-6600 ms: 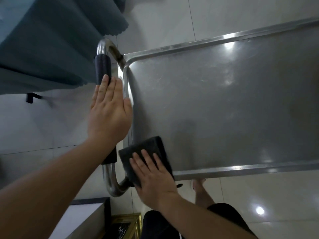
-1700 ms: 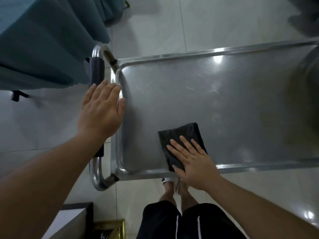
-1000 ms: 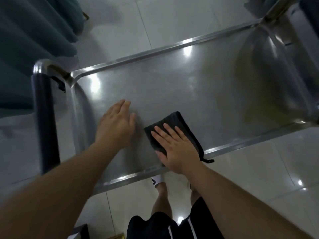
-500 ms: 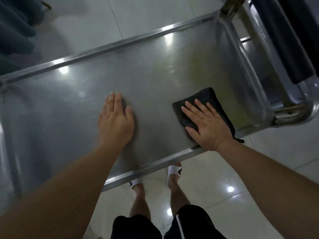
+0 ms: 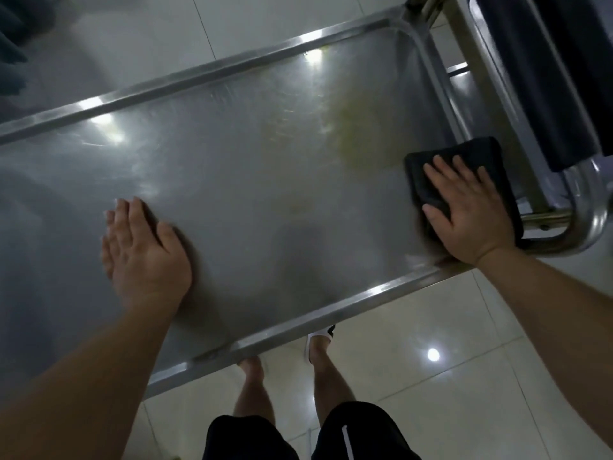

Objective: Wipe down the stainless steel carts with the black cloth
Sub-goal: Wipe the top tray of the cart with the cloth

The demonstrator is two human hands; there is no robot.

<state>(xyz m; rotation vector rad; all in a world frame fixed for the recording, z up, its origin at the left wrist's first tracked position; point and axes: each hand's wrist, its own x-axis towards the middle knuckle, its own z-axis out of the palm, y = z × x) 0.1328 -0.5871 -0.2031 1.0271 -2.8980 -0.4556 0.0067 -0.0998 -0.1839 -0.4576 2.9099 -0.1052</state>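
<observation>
The stainless steel cart's top tray [image 5: 252,167] fills the middle of the view, its raised rim running around it. A folded black cloth [image 5: 464,161] lies at the tray's right end, near the front corner. My right hand [image 5: 464,210] presses flat on the cloth with straight fingers. My left hand [image 5: 139,254] rests flat on the bare steel at the left of the tray, fingers straight and holding nothing. A yellowish smear [image 5: 361,134] shows on the steel just left of the cloth.
A steel tube handle [image 5: 587,224] with a dark padded grip [image 5: 544,71] curves around the cart's right end. Glossy tiled floor [image 5: 431,343] surrounds the cart. My legs and sandalled feet [image 5: 318,340] stand at the front edge. Dark fabric [image 5: 10,51] hangs at far left.
My right hand has slid the cloth rightward along the tray to its right end. My left hand left the handle earlier and now lies flat on the tray. The view has shifted right.
</observation>
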